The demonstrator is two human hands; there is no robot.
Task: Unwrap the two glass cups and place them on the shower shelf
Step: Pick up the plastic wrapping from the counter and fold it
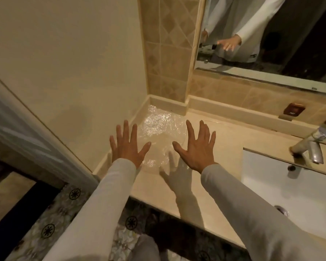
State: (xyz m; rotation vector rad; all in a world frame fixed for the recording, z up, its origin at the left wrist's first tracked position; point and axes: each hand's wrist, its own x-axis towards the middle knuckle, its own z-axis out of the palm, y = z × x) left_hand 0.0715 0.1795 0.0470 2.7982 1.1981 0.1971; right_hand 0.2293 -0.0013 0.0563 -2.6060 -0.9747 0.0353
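Note:
A sheet of clear plastic wrap (159,127) lies flat and crinkled on the beige counter (224,144), in the corner by the wall. My left hand (127,146) hovers over its left edge with fingers spread straight. My right hand (198,147) hovers over its right edge, fingers spread too. Neither hand holds anything. No glass cup shows in this view.
A white sink basin (294,187) with a chrome tap (309,147) sits at the right. A mirror (267,34) hangs above the tiled backsplash. A tiled column (167,53) stands behind the wrap. Patterned floor (45,227) lies below the counter edge.

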